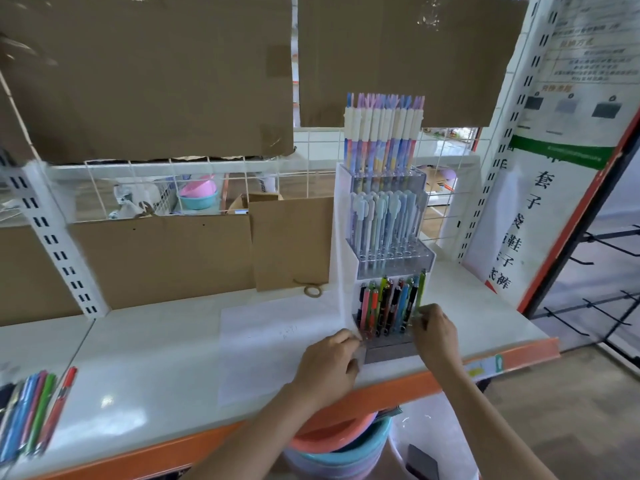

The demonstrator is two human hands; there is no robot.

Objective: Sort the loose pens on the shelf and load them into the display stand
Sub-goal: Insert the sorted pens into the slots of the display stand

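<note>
Clear display stand (388,209): both hands' grip curled on base

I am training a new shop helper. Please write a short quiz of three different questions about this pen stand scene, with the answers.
1. True or false: the display stand has three levels holding pens.
2. Where do the loose pens lie on the shelf? A) far left B) behind the stand C) on the paper sheet
3. Which level are the left hand and the right hand working at?

Key: 1 true. 2 A. 3 the lowest level, one hand at each side.
</note>
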